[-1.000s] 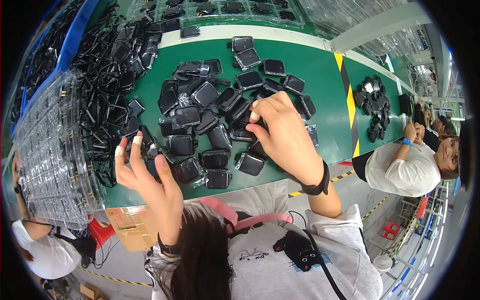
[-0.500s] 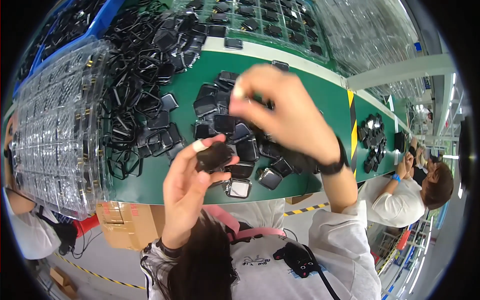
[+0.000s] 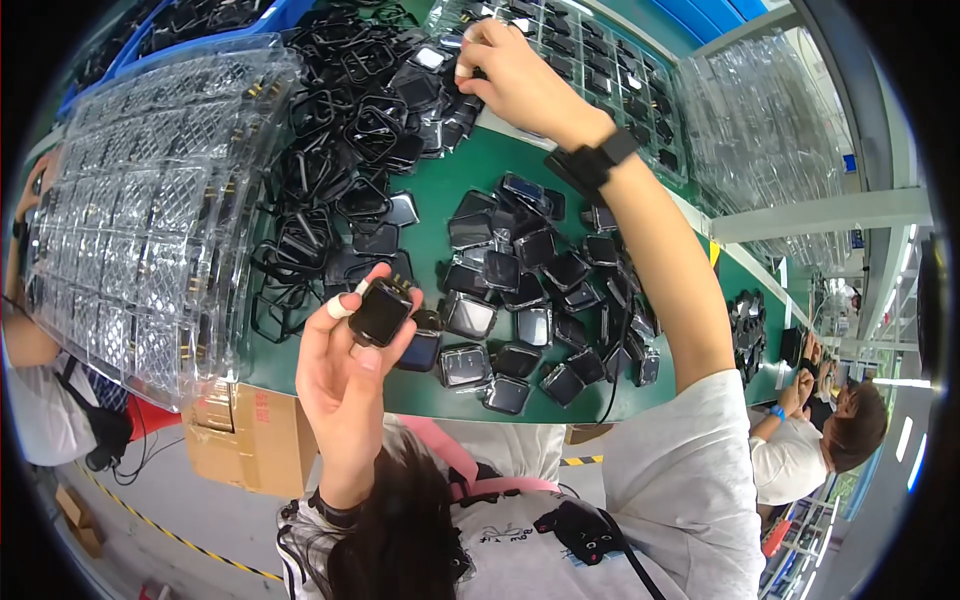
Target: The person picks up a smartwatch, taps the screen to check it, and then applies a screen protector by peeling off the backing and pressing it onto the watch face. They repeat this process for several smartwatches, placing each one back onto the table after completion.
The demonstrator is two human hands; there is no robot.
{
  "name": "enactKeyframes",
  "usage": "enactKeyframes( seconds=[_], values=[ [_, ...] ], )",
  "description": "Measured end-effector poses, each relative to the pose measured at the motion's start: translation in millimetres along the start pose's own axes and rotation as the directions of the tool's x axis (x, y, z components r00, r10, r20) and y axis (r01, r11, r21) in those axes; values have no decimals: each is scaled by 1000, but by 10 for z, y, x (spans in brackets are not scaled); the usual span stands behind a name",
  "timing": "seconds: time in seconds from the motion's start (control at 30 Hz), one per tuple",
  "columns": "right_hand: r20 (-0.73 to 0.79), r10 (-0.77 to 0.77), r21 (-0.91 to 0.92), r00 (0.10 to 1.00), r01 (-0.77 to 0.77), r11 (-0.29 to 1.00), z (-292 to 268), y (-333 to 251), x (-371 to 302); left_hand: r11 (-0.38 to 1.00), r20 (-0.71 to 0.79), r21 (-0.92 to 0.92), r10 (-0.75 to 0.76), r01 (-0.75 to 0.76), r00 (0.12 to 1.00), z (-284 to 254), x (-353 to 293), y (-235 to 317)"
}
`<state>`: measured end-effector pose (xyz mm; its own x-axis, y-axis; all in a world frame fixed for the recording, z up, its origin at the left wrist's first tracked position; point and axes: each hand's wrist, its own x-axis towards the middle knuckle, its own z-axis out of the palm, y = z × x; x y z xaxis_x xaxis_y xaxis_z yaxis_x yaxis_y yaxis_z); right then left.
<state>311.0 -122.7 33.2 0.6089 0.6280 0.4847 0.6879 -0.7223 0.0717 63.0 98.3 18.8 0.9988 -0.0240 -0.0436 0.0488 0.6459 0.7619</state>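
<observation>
Low over the near edge of the table, my left hand (image 3: 345,375) pinches a watch screen (image 3: 380,312), black, square and round-cornered, with small gold contacts at its top. My right hand (image 3: 520,85) is stretched far forward, its fingers curled together between the heap of black frames and a clear tray (image 3: 560,40) of dark parts. Whatever those fingers hold, if anything, is hidden. Beneath and between my arms lies a loose pile of similar watch screens (image 3: 533,325) on the green table (image 3: 425,215). White wraps cover some of my fingertips.
Black square frames (image 3: 310,225) are heaped at left centre. Clear trays (image 3: 130,220) are stacked on the left, before a blue bin (image 3: 215,30). More clear trays (image 3: 760,130) stand far right behind a pale rail (image 3: 820,213). Co-workers sit at both sides; a cardboard box (image 3: 245,440) is below.
My right hand has moved from over the pile forward to the tray's edge. My left hand, still holding the screen, has shifted slightly left, and the view has moved.
</observation>
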Motion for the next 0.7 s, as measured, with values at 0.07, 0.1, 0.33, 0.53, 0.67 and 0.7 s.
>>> enactKeyframes(
  seconds=[0.07, 0.1, 0.33, 0.53, 0.67, 0.7],
  values=[
    [27, -9, 143, 1000, 5, 990, -147, -9, -55, 1000, -5, 21, 18, -18, 1000, -12, 46, -47],
    [40, -14, 214, 999, 5, 977, -182, -10, -63, 999, -7, 32, 28, -28, 1000, -5, 63, -68],
    [194, 59, 367, 979, -129, 921, -71, 146, -151, 1000, 23, -3, -2, 2, 1000, 172, 84, -115],
    [274, 163, 447, 948, -276, 851, -471, -184, -220, 998, -46, -60, -28, 25, 999, 140, 53, -147],
    [227, 45, 496, 973, -156, 854, -864, -525, -333, 996, -18, -83, -18, 16, 1000, 197, 42, -250],
    [222, 20, 498, 975, -132, 857, -988, -638, -346, 999, -16, -48, -1, 0, 1000, 226, 33, -243]
  ],
)
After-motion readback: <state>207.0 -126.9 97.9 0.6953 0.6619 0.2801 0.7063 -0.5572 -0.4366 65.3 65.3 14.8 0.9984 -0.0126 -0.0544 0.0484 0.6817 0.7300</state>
